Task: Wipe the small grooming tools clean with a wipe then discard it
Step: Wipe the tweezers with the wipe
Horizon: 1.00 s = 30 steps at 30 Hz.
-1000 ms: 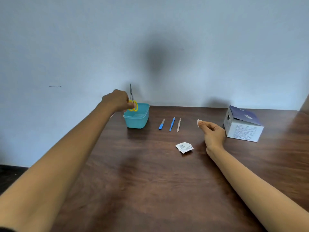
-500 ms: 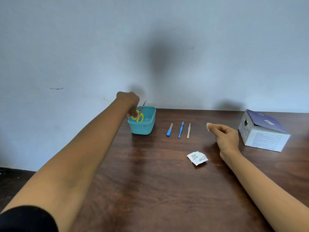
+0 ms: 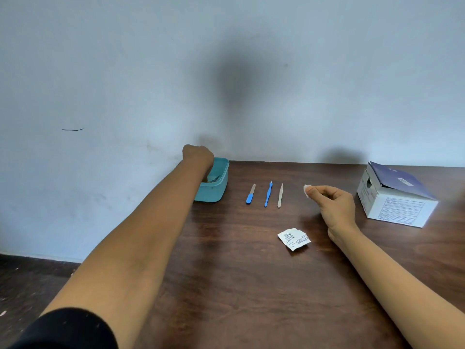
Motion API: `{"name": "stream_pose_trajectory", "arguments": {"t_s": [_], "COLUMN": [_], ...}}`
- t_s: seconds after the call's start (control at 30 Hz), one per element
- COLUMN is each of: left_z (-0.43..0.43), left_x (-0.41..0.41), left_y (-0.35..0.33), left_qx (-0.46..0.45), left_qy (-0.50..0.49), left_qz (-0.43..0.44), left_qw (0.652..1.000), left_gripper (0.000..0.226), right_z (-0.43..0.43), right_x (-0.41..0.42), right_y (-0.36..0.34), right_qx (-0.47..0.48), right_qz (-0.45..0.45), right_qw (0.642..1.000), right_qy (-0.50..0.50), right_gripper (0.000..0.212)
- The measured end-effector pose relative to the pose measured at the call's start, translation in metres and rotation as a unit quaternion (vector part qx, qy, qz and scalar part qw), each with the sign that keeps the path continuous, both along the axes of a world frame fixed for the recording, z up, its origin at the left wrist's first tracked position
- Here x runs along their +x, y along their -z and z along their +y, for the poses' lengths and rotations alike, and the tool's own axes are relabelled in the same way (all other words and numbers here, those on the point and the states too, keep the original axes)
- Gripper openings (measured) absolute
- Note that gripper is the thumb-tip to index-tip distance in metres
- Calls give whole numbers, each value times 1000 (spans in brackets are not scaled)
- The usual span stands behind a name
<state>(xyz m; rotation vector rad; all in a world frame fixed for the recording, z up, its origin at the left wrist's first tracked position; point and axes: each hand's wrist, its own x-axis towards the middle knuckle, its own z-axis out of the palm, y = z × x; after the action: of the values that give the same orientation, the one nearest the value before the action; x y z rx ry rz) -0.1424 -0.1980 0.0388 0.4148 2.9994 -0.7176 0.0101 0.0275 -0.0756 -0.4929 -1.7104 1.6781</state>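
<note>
**Teal tub with the left hand inside, wipe pinched in the right**

Seen from the head view, a dark brown wooden worktop (image 3: 239, 285) runs back to a pale blue-grey wall (image 3: 125, 71). The teal tub (image 3: 217, 191) stands at the far left edge, close to the wall. The left hand (image 3: 198, 155) dips into the tub from above, knuckles up; its fingers are hidden behind the back of the hand and the tub's rim, so whether it grips anything cannot be told. A thin metal tip of the scissors (image 3: 215, 178) shows inside the tub just beside that hand. A black sleeve (image 3: 68, 328) covers the upper left arm at the bottom corner.

To the right of the tub, three slim tools lie side by side and apart on the wood: a blue-handled file (image 3: 250, 194), a blue tool (image 3: 268, 193) and a pale stick (image 3: 280, 195). The right hand (image 3: 336, 206) hovers just right of them, pinching a small white wipe (image 3: 307, 190) between thumb and forefinger, its other fingers curled in. A torn white sachet (image 3: 294, 239) lies nearer the person, between the two forearms. A white and dark blue box (image 3: 395, 200) sits at the far right with its flap raised.
</note>
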Motion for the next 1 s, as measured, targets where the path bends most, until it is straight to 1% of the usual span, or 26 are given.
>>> {"name": "stream_pose_trajectory", "arguments": {"t_s": [0.23,0.33,0.4,0.47,0.53,0.6,0.67,0.77,0.87,0.93,1.0], "left_z": [2,4,6,11,21,37,53,74,89,97,103], "left_x": [-8,-7,-5,-3,-1,8,21,41,54,59,62], "left_y": [11,10,3,-5,-10,-11,-5,16,41,52,58], "left_qx": [-3,-1,9,48,121,211,284,339,354,346,337], "left_qy": [-1,5,15,43,75,100,112,117,113,109,108], "left_qz": [-6,-7,21,93,162,181,160,86,21,4,5], "left_qw": [1000,1000,1000,994,977,955,939,929,928,932,935], "left_gripper": [31,23,18,13,18,22,26,34,43,43,42], "right_z": [-2,-2,-2,-2,-1,-1,-2,-2,-3,-3,-2], "right_x": [0,1,2,2,3,3,5,7,9,9,9], "right_y": [-1,-2,-2,-3,-4,-5,-6,-8,-8,-8,-8], "right_qx": [9,5,-6,-21,-36,-52,-72,-89,-91,-90,-91], "right_qz": [0,1,7,14,20,27,39,51,55,60,61], "right_qw": [1000,1000,1000,1000,999,998,996,995,994,994,994], "right_qy": [-3,-1,1,5,9,17,20,21,14,9,7], "right_gripper": [8,8,8,8,8,9,9,4,3,9,10]}}
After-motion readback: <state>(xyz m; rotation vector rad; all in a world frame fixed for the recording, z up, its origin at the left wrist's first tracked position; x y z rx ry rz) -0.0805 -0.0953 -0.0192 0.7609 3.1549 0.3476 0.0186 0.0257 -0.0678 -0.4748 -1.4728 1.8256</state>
